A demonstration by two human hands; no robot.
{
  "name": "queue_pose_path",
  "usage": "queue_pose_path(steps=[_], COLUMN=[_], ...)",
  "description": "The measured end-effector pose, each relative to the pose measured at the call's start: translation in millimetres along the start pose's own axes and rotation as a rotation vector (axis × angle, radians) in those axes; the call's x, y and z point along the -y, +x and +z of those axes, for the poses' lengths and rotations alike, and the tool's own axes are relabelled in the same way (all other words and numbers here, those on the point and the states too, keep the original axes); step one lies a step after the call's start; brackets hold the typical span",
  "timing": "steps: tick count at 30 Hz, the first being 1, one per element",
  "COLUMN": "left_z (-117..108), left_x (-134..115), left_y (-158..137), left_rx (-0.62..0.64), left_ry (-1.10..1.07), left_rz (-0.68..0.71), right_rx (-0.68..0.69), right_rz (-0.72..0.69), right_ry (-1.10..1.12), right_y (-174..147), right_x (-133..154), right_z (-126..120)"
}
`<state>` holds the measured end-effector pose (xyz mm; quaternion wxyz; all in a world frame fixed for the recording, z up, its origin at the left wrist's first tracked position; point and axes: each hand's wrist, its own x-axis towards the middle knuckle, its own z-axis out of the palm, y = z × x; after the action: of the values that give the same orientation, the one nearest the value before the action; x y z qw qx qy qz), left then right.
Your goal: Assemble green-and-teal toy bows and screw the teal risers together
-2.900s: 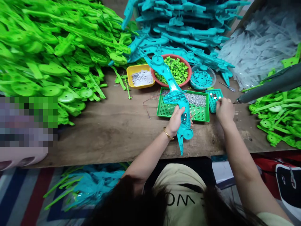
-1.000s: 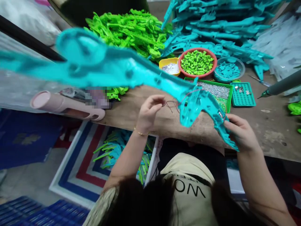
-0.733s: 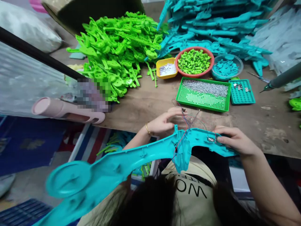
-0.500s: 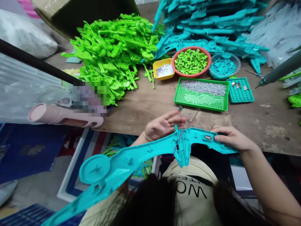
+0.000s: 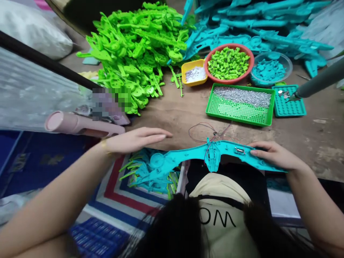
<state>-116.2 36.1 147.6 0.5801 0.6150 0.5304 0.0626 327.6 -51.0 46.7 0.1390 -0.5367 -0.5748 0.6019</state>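
My right hand [image 5: 279, 154] grips the right end of a long turquoise plastic shell [image 5: 188, 153], thumb on its inner face and fingers behind. The shell lies across the table's front edge, hollow side up. A small metal cylinder [image 5: 239, 151] sits inside it near my right thumb. Thin red and dark wires [image 5: 200, 124] run from its middle and loop onto the table. My left hand [image 5: 131, 140] is off the shell, fingers stretched out and holding nothing, over the table edge to its left.
Behind the shell stand a green basket [image 5: 239, 116] of small metal pieces, a teal tray [image 5: 291, 109], a yellow dish [image 5: 185, 76], a red bowl [image 5: 228, 79] and a clear bowl [image 5: 288, 70]. Green parts [image 5: 139, 46] and turquoise shells [image 5: 258, 25] are heaped beyond. A screwdriver-like tool [image 5: 322, 80] hangs at right.
My left hand has left the wires and moved left. The shell's left end has swung down and away from my body, so the shell now lies more level. My right hand keeps its hold.
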Motion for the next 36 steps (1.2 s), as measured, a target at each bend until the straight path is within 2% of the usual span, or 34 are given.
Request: queue_pose_path(steps=[2, 4, 5, 7, 8, 10, 13, 15, 17, 21, 25, 29, 31, 33, 36], left_z=[31.1, 66.2, 81.8, 104.8, 111.5, 116.5, 112.6, 110.5, 112.1, 122.4, 131.9, 135.5, 136.4, 137.9, 141.7], left_x=[1.5, 2.1, 1.2, -4.7, -9.5, -22.5, -45.8, -59.9, -69.7, -70.7, -54.8, -43.3, -41.0, -40.0, -40.1], left_y=[26.1, 52.6, 63.6, 78.3, 81.8, 83.3, 79.4, 76.5, 74.8, 78.6, 93.3, 106.3, 109.3, 110.5, 111.2], left_rx=[-0.008, 0.137, 0.171, 0.320, 0.332, 0.251, 0.016, -0.027, -0.029, -0.051, -0.064, -0.121, -0.160, -0.173, -0.159], left_ry=[-0.070, -0.182, -0.272, -0.435, -0.527, -0.676, -0.744, -0.706, -0.653, -0.608, -0.610, -0.637, -0.652, -0.664, -0.674], left_rz=[0.028, 0.002, 0.006, -0.030, -0.022, 0.053, 0.262, 0.360, 0.401, 0.352, 0.296, 0.261, 0.250, 0.256, 0.283], right_rx=[0.001, 0.011, 0.020, 0.048, 0.063, 0.070, -0.014, -0.114, -0.176, -0.178, -0.408, -0.582, -0.692, -0.732, -0.633], right_rz=[-0.067, -0.145, -0.178, -0.226, -0.238, -0.235, -0.172, -0.120, -0.080, -0.102, -0.202, -0.190, -0.216, -0.269, -0.376], right_ry=[-0.082, -0.165, -0.201, -0.258, -0.278, -0.301, -0.301, -0.285, -0.271, -0.351, -0.495, -0.571, -0.575, -0.482, -0.259], right_y=[3.8, 5.2, 4.9, 3.3, 2.7, 3.3, 9.1, 14.5, 18.7, 22.4, 27.8, 35.7, 38.5, 42.0, 54.0], right_x=[7.3, 18.3, 23.8, 31.1, 31.8, 26.6, 7.6, -4.4, -11.1, -11.6, -9.8, -6.5, 1.4, 15.3, 40.3], right_z=[3.9, 10.3, 13.8, 20.0, 21.9, 22.1, 13.9, 6.0, -0.8, -8.9, -17.5, -22.7, -16.0, -1.3, 27.4])
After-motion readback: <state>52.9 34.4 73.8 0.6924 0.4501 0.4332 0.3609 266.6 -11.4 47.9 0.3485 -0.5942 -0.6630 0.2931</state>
